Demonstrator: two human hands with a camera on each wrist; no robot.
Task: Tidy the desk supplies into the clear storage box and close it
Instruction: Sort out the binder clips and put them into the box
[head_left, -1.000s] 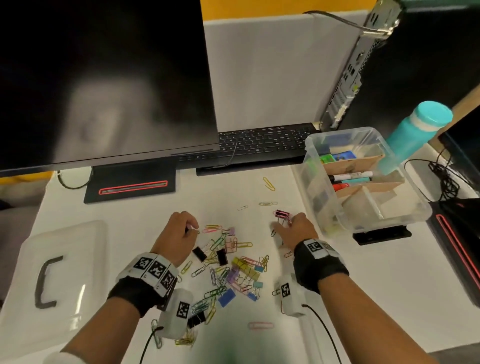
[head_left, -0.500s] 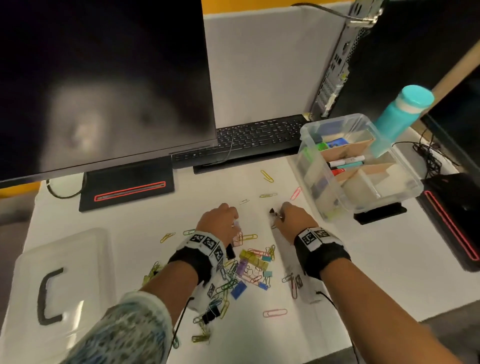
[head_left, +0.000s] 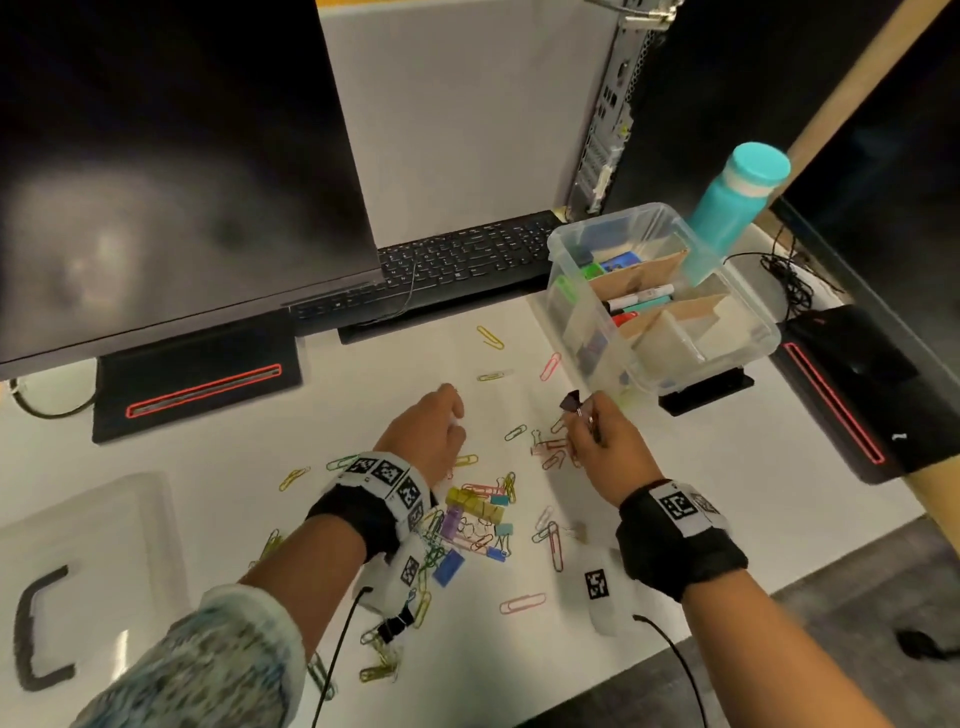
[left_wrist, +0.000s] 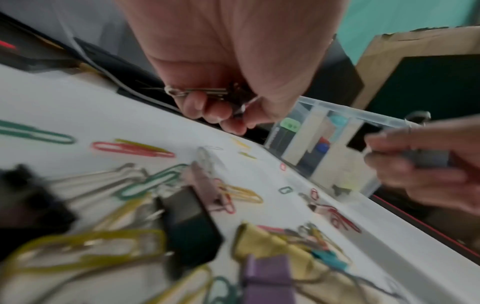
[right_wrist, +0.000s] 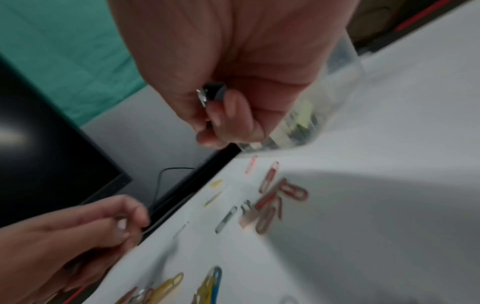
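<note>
Coloured paper clips and binder clips (head_left: 475, 512) lie scattered on the white desk (head_left: 675, 493). The clear storage box (head_left: 748, 358) stands open at the right, holding cardboard dividers and markers. Its lid (head_left: 78, 571) with a dark handle lies at the far left. My left hand (head_left: 434, 426) hovers above the pile, fingers curled round silver clips (left_wrist: 197, 92). My right hand (head_left: 597, 436) pinches a dark binder clip (head_left: 571, 402) just in front of the box's near corner; the same binder clip (right_wrist: 214, 92) shows in the right wrist view.
A large black monitor (head_left: 171, 156) on its stand (head_left: 197, 374) fills the back left, with a keyboard (head_left: 457, 265) behind the clips. A teal bottle (head_left: 737, 202) stands behind the box. A black device (head_left: 857, 389) and cables sit at the right edge.
Both hands have risen off the pile and moved toward the box; my left hand swung right over the clips, and my right hand lifted the dark binder clip.
</note>
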